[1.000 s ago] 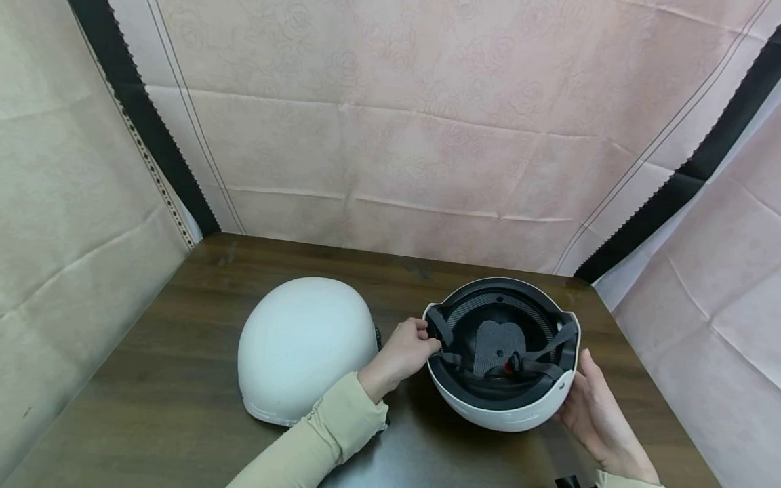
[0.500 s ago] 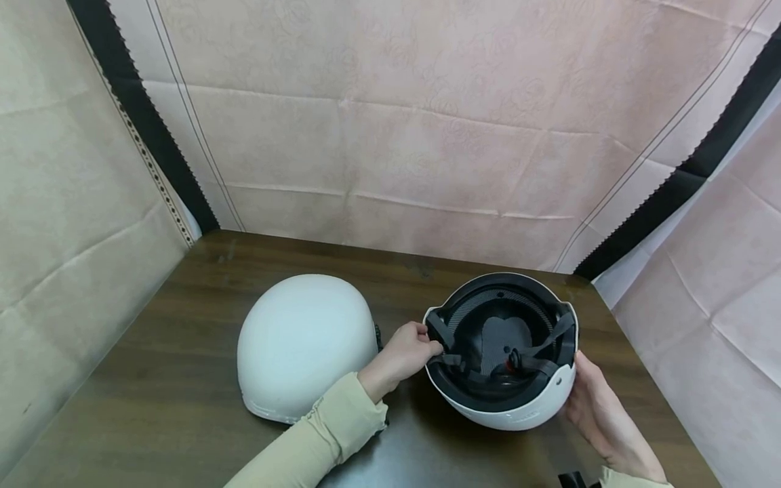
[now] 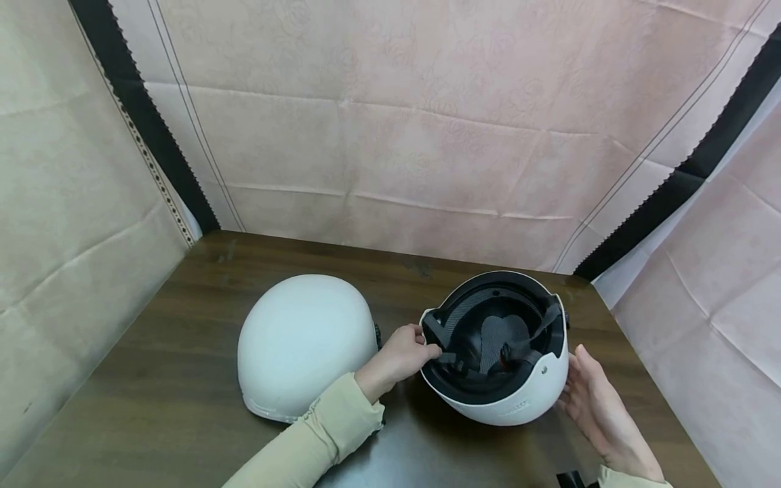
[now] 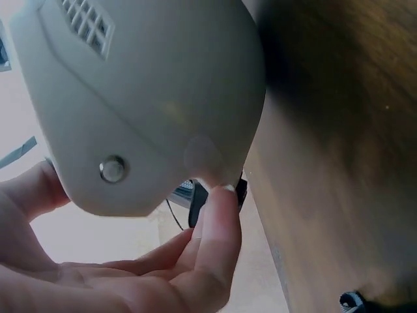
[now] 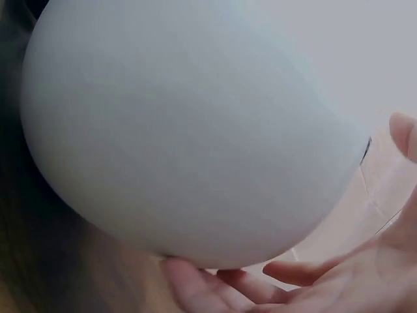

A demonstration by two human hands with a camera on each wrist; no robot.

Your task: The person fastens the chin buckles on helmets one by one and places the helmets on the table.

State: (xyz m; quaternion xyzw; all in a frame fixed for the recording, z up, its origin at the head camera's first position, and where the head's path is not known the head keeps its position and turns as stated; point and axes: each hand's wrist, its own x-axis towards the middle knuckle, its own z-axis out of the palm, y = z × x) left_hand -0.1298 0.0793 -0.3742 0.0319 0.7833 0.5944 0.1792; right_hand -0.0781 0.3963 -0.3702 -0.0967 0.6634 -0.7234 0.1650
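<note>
A white helmet [image 3: 525, 400] sits tilted on its shell at the right, its black padded inside and dark straps [image 3: 525, 352] facing up. My left hand [image 3: 396, 359] grips its left rim, thumb on one side of the edge and fingers on the other; in the left wrist view the shell shows a round metal rivet [image 4: 113, 169] and a mesh vent [image 4: 88, 26]. At the helmet's right side my right hand [image 3: 598, 413] is spread, its fingertips touching the outer shell [image 5: 182, 143] from below in the right wrist view, with the thumb apart from it.
A second white helmet [image 3: 305, 346] rests dome up on the brown wooden table [image 3: 152, 379], left of my left forearm. Pale cloth walls [image 3: 390, 149] with black edging close off the back and sides. A small black object [image 3: 570, 480] lies by the right cuff.
The helmet at the right has turned and shifted slightly left, so more of its right outer shell shows. My right thumb has come off the rim; the left hand keeps its grip.
</note>
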